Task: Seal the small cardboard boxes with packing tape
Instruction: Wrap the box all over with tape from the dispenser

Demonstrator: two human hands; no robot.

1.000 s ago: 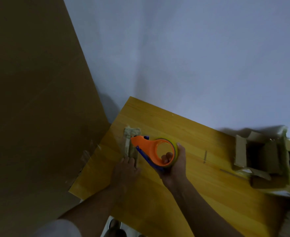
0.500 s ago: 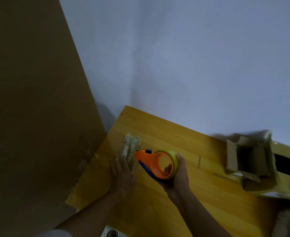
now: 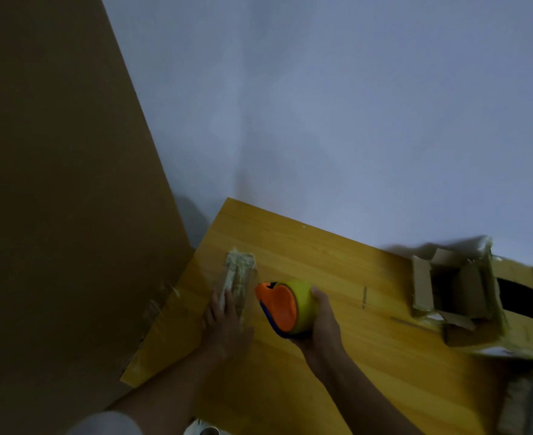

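The left hand (image 3: pixel 227 321) lies flat with straight fingers on the small box (image 3: pixel 239 279), probably steadying it on the table (image 3: pixel 368 356). Just beside it, the right hand (image 3: pixel 320 324) curls round the tape dispenser (image 3: pixel 285 307), ready for taping.

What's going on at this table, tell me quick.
A person is taping a small cardboard box on the wooden table. The left hand presses flat on the box's near end. The right hand grips an orange tape dispenser beside the box. An open cardboard box sits untaped at the table's right.
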